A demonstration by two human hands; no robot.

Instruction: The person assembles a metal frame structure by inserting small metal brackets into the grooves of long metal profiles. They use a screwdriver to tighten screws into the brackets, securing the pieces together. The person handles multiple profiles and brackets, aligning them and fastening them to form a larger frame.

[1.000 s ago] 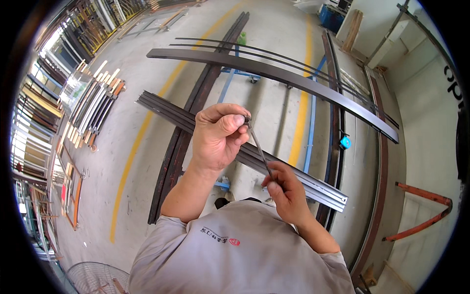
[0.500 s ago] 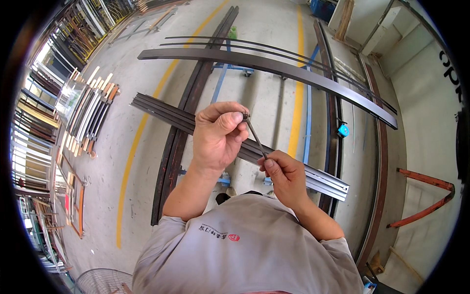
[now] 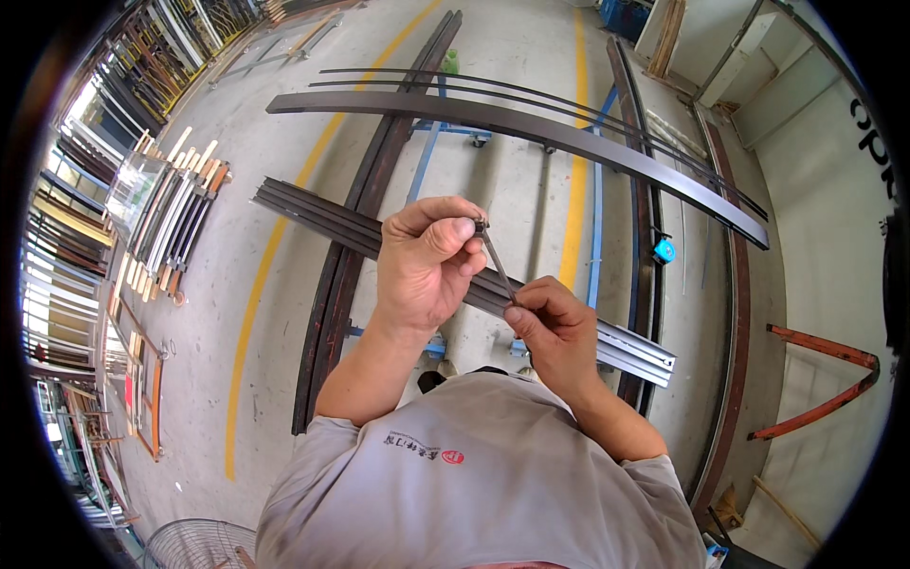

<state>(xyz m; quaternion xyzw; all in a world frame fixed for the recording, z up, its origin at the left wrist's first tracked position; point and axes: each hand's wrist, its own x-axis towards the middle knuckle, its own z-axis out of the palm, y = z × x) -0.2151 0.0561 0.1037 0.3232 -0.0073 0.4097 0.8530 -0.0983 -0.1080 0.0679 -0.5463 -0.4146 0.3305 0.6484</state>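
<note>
My left hand [image 3: 428,261] is closed in a pinch, thumb against forefinger, on a small dark fitting [image 3: 481,227] too small to make out exactly. A thin dark rod [image 3: 499,259] runs from this fitting down to my right hand [image 3: 557,327]. The thumb and fingertips of my right hand are closed on the rod's lower end. Both hands are held up in front of my chest. Below and behind them lies a grooved dark metal profile [image 3: 313,214], its right end shiny [image 3: 637,357], across two long dark rails.
Farther off, a wide dark flat bar [image 3: 531,135] and two thin strips [image 3: 408,87] cross the left rail [image 3: 374,190] and right rail [image 3: 647,247]. A blue tape measure [image 3: 664,249] rests by the right rail. Stacked profiles [image 3: 175,218] stand left; an orange angled frame [image 3: 834,356] is right.
My right hand has shifted slightly, its fingers lifting and rolling at the rod's lower end. My left hand has moved a little to the right, still pinching the fitting.
</note>
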